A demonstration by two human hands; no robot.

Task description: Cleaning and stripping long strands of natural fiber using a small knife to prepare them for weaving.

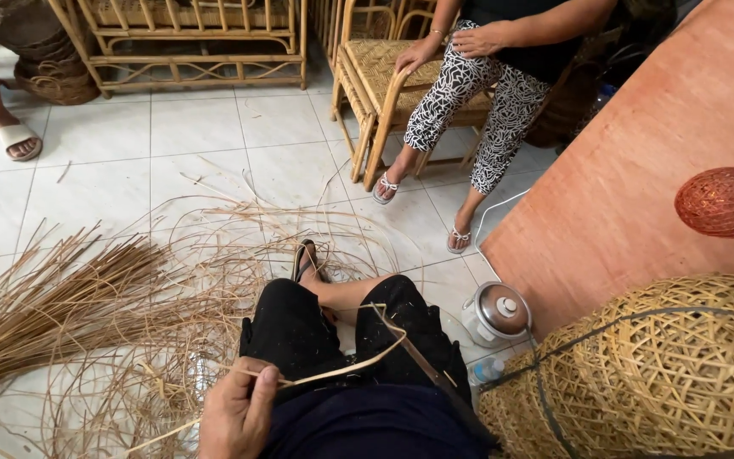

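1. The person's left hand (235,412) sits low at the near edge, fingers (258,393) curled shut around a thin rattan strip (346,365) that runs right across the black-trousered lap and bends up in a kink near the knee.
2. The right hand is out of view; whether it is open or closed cannot be told.
3. Near right, a big round woven ball (664,374) of pale cane looks fully meshed on the side that shows, with a dark wire hoop around it; the judgement is that this piece is well along, though its hidden side cannot be checked.
4. Plenty is left: a thick bundle of straight canes (53,306) lies on the tiled floor (197,127) at left, with loose coiled strands (239,246) spread beside it, unworked.
5. Packages and labels: none readable. A small round cooker with a brown lid (496,313) stands on the floor by the reddish board (639,170), a clear bottle (488,371) just beside it.
6. Right edge, a smaller copper-coloured woven ball (725,201) hangs in front of the board.
7. Far side, another person (469,85) sits on a rattan chair (375,76).
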